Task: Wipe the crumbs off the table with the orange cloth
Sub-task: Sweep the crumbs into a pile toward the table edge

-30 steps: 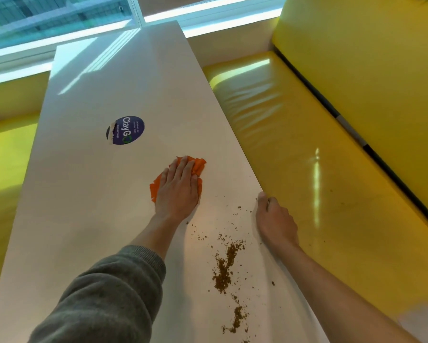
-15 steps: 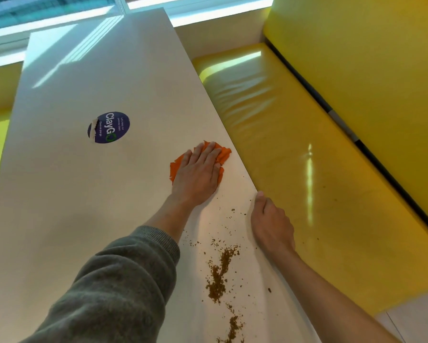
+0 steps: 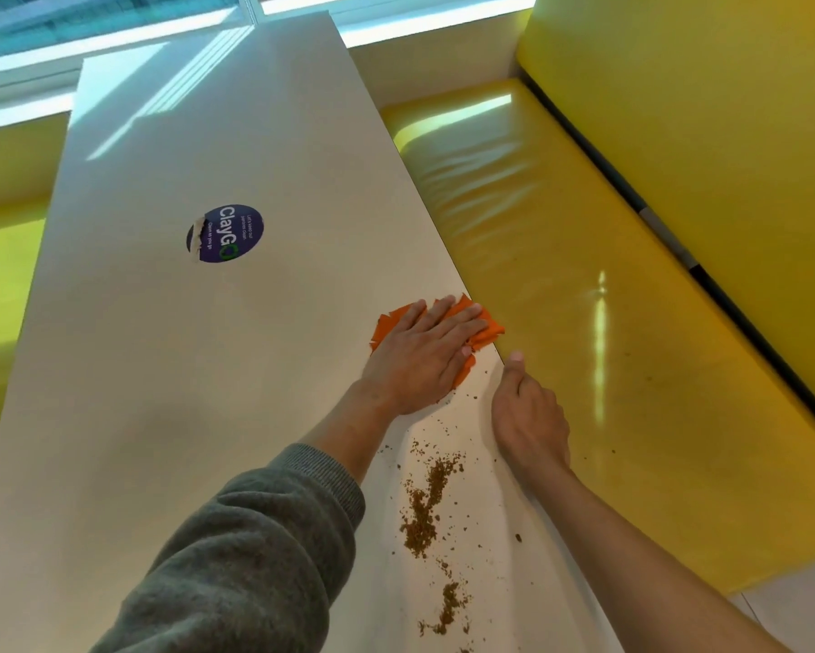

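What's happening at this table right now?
A person is cleaning a white table. Their left hand presses an orange cloth flat near the table's right edge, beside a yellow bench. Their right hand rests at that edge, fingers curled. A trail of brown crumbs lies on the table nearer the person, not yet wiped away.

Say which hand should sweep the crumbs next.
Left. The left hand already presses flat on the cloth just beyond the crumbs; the right hand waits bare at the table edge.
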{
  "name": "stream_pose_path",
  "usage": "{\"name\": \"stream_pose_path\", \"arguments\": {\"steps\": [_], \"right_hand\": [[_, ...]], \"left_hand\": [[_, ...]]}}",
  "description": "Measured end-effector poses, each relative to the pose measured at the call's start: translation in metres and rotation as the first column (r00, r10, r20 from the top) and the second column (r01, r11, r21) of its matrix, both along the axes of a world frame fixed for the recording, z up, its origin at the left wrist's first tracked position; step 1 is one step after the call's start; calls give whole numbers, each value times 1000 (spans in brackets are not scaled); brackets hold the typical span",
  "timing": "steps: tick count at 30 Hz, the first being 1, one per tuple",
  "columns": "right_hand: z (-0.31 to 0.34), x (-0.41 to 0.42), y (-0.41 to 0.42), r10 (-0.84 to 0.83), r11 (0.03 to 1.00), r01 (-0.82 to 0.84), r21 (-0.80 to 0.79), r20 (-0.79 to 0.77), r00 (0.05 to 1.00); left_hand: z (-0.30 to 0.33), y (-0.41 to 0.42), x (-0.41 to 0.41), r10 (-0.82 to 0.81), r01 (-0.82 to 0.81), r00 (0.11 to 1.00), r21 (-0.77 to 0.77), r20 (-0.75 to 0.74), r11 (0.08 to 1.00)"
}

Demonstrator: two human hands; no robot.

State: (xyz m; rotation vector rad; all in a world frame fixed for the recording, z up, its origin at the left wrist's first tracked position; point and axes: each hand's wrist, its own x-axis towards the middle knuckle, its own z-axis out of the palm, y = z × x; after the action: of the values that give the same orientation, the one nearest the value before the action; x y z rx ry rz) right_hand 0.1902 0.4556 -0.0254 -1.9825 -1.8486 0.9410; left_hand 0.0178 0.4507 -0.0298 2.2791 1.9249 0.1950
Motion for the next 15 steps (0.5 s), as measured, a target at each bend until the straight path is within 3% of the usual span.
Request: {"name": "stream_pose_path", "arguments": {"steps": [15], "right_hand": [[5,5,1,-81,993,71,-97,-104,991]], "left_hand": [[7,-81,39,-85,86,996,-46,8,995]]}}
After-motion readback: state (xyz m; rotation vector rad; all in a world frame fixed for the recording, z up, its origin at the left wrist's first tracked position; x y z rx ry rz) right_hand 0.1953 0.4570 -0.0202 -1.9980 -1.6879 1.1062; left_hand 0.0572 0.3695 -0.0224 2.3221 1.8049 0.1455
